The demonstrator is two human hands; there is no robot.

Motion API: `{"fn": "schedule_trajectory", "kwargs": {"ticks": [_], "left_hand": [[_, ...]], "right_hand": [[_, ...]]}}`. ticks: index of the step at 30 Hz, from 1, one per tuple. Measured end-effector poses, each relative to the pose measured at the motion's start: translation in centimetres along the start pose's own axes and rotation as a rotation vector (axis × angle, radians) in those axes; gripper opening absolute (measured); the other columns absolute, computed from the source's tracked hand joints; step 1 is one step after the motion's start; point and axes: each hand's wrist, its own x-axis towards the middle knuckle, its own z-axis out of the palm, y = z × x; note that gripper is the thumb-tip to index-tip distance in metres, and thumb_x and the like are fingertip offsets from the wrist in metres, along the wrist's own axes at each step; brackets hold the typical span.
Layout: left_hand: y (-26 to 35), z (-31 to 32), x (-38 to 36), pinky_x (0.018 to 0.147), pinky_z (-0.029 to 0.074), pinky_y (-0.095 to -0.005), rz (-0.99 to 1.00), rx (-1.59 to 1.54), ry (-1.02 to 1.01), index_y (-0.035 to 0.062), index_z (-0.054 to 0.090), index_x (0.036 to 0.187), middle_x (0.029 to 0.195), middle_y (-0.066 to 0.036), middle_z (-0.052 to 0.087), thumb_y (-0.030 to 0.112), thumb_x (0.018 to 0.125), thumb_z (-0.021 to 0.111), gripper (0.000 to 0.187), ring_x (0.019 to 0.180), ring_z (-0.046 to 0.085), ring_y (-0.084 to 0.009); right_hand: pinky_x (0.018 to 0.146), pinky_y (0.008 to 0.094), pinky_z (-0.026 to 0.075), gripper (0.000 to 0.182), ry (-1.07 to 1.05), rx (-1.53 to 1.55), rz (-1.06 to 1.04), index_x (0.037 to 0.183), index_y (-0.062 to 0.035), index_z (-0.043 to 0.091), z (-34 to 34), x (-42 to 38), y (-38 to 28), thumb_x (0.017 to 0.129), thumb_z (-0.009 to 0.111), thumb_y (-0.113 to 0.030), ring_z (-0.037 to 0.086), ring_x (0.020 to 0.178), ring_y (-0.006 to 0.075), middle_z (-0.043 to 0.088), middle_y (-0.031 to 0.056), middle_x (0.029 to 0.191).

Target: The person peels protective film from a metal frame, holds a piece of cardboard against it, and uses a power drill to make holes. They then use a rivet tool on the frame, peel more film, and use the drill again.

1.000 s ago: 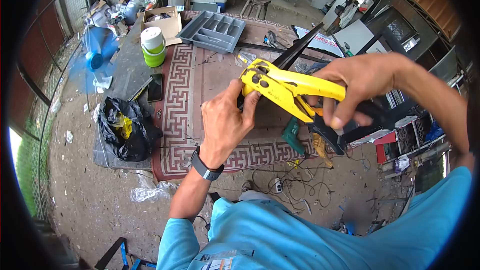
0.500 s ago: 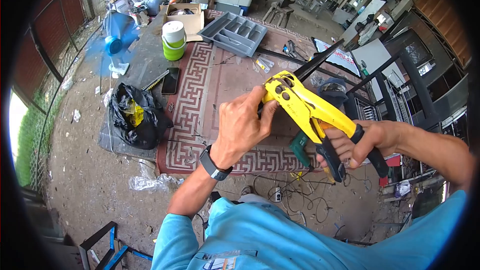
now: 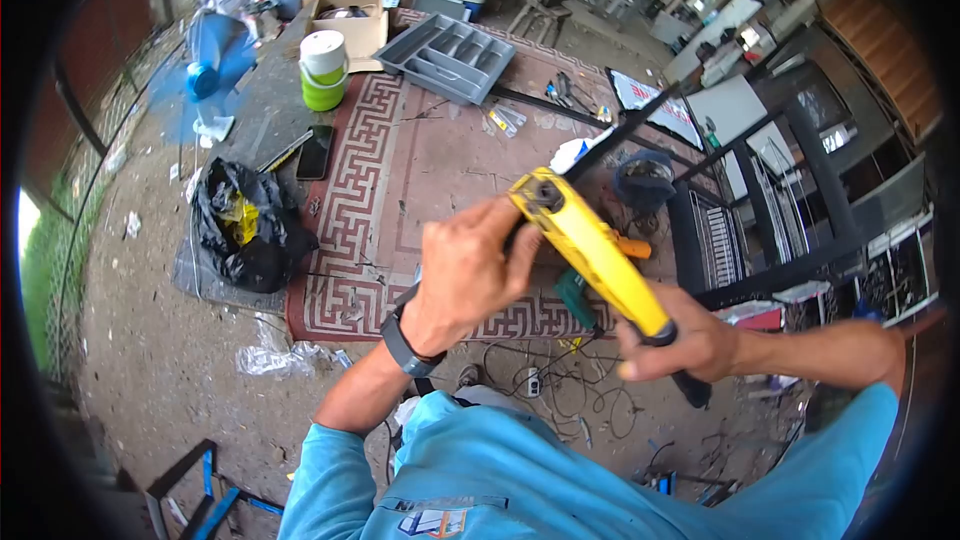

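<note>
A yellow hand riveter with black grips is held over the table, turned edge-on so that its top shows. My right hand is closed around its handles. At the other end, my left hand has thumb and fingers pinched at the riveter's head; anything small between those fingertips is hidden. Beneath the tool, a green power drill lies near the table's front edge. An orange tool shows partly behind the riveter.
A patterned mat covers the table. On it are a grey cutlery tray and dark metal bars. Left lie a black plastic bag, a phone, a green-white jug and a blue fan. Black frames stand right; cables cross the floor.
The riveter has rolled from side-on to edge-on, and its handles now look closer together. Both hands keep their hold. The camera view has shifted slightly.
</note>
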Motion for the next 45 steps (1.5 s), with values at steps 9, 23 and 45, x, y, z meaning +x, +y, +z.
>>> {"fn": "schedule_trajectory", "kwargs": {"ticks": [9, 23, 45], "left_hand": [[-3.9, -0.3, 0.6, 0.068, 0.048, -0.0236, -0.061, -0.112, 0.179, -0.0023, 0.061, 0.086, 0.090, -0.009, 0.067, 0.000, 0.079, 0.068, 0.009, 0.077, 0.060, -0.0109], [-8.9, -1.9, 0.7, 0.086, 0.044, -0.0265, -0.006, -0.127, 0.121, -0.0050, 0.055, 0.097, 0.116, -0.018, 0.059, 0.006, 0.087, 0.063, 0.017, 0.097, 0.057, -0.0177], [-8.0, 1.3, -8.6, 0.086, 0.041, -0.0295, -0.660, -0.127, 0.339, -0.0038, 0.050, 0.113, 0.103, -0.008, 0.059, 0.028, 0.081, 0.073, 0.050, 0.095, 0.052, -0.0153]], "right_hand": [[0.075, 0.0360, 0.044, 0.048, 0.610, -0.552, -0.559, 0.112, 0.0057, 0.050, -2.0, -1.1, 3.4, 0.071, 0.066, -0.013, 0.056, 0.084, 0.0258, 0.054, 0.0160, 0.093], [0.036, 0.0339, 0.038, 0.037, 0.847, 0.908, 1.016, 0.051, -0.0062, 0.054, 34.1, -8.7, 53.8, 0.071, 0.077, -0.027, 0.049, 0.037, 0.0188, 0.055, 0.0086, 0.049], [0.079, 0.0466, 0.046, 0.042, 1.396, -0.121, 0.753, 0.122, -0.0058, 0.053, -17.6, 4.1, 57.3, 0.085, 0.061, -0.026, 0.060, 0.094, 0.0396, 0.063, 0.0236, 0.100]]}}
